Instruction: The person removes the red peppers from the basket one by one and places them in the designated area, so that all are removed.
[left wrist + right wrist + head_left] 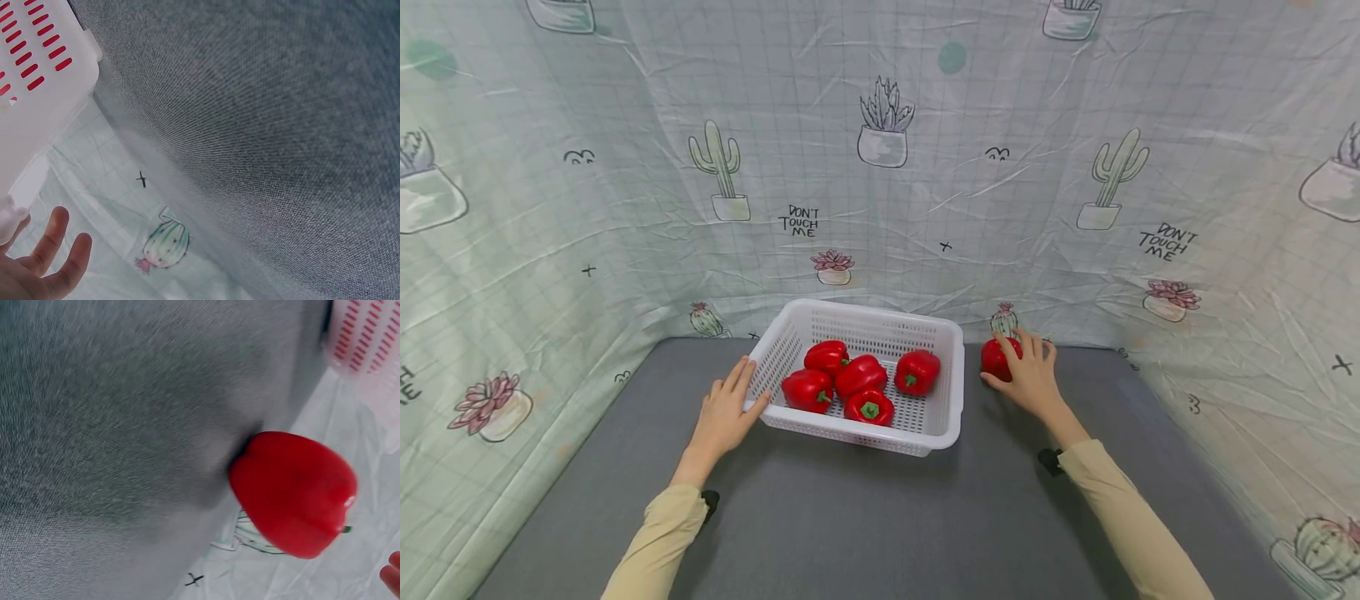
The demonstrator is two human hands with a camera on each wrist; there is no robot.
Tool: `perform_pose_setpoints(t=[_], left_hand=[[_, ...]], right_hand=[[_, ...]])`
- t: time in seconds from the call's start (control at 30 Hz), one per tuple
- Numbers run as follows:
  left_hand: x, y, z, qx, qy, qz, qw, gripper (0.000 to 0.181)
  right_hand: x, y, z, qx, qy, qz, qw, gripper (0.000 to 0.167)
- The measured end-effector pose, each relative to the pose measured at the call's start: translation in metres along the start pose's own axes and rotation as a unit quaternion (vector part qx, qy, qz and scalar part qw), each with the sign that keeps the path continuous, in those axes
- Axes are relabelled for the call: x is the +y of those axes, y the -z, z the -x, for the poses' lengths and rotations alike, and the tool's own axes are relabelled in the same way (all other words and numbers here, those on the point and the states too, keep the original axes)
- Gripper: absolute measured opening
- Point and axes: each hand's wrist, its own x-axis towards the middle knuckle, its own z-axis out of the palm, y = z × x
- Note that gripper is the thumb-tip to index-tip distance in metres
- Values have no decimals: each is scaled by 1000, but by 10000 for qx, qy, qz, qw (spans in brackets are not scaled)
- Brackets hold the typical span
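A white perforated plastic basket (850, 432) stands on the grey surface at centre, with several red bell peppers (861, 377) inside. My left hand (724, 417) rests at its left rim, fingers extended and thumb near the front corner. In the left wrist view, relaxed fingers (47, 240) show below the basket wall (50, 100). To the right of the basket, one loose red bell pepper (294, 494) sits on the surface. My right hand (1032, 377) spreads over it, partly hiding it in the head view. The right wrist view shows fingertips (392, 575) apart from this pepper.
A pale cloth curtain (955, 200) printed with potted cacti hangs behind and along both sides of the grey tabletop (865, 525). The basket and the loose pepper are close to the tabletop's back edge.
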Motion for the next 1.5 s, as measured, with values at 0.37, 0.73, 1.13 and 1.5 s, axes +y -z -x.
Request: perform_pose_setpoints(t=[0.37, 0.73, 1.13, 1.5], left_hand=[[-1, -1, 0, 38, -17, 8, 10000, 64], [-1, -3, 0, 96, -38, 4, 9999, 64], [0, 0, -1, 189, -137, -58, 9997, 63], [2, 1, 0, 122, -81, -59, 9999, 63]], right_hand=[[-22, 20, 0, 224, 156, -338, 9991, 65], [-53, 33, -2, -16, 483, -561, 9973, 63], [-92, 36, 4, -532, 1054, -719, 9904, 67], [-119, 29, 1, -850, 1392, -925, 9823, 70]])
